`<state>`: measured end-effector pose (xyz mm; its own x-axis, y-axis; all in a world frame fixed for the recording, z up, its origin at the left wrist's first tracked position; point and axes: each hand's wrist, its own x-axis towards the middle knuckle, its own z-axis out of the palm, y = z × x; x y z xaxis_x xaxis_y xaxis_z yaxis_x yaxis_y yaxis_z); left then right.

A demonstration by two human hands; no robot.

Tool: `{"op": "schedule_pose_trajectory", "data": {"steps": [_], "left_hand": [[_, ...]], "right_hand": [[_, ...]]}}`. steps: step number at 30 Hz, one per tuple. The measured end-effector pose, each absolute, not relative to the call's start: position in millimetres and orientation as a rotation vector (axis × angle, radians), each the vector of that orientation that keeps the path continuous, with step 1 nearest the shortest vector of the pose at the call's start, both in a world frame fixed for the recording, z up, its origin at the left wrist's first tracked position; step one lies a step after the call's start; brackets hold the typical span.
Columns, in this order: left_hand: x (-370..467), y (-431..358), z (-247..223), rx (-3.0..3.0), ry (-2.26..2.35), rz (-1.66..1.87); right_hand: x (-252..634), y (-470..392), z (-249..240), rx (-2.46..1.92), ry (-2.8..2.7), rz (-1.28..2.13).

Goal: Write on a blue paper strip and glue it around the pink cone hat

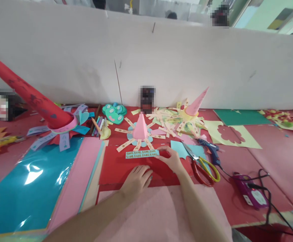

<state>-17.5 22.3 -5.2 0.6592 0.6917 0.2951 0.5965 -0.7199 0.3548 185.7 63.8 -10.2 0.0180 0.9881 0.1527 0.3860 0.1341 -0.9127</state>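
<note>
The blue strip point(141, 154) ends between the right fingers point(165, 148).

Over the desk point(282, 151), between its front and back edges, a light-blue strip point(142, 154) carries two rows of small brownish characters in repeated groups (too blurred to read for certain). Star signs mark cream tabs point(123, 145) around a pink cone point(140, 129). Nearer the back left corner, lilac tabs point(64, 142) bear illegible marks.
</note>
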Motion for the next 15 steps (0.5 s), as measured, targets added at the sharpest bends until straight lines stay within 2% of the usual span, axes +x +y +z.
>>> {"op": "schedule_pose_trajectory", "data": {"steps": [8,15], "left_hand": [[-17,19,-7,2.632,1.031,0.609],[-15,17,-7,2.629,0.981,0.634]], "right_hand": [[195,63,-2,-1.38,-1.797,0.679],[198,61,-1,-1.447,-1.704,0.845]]}}
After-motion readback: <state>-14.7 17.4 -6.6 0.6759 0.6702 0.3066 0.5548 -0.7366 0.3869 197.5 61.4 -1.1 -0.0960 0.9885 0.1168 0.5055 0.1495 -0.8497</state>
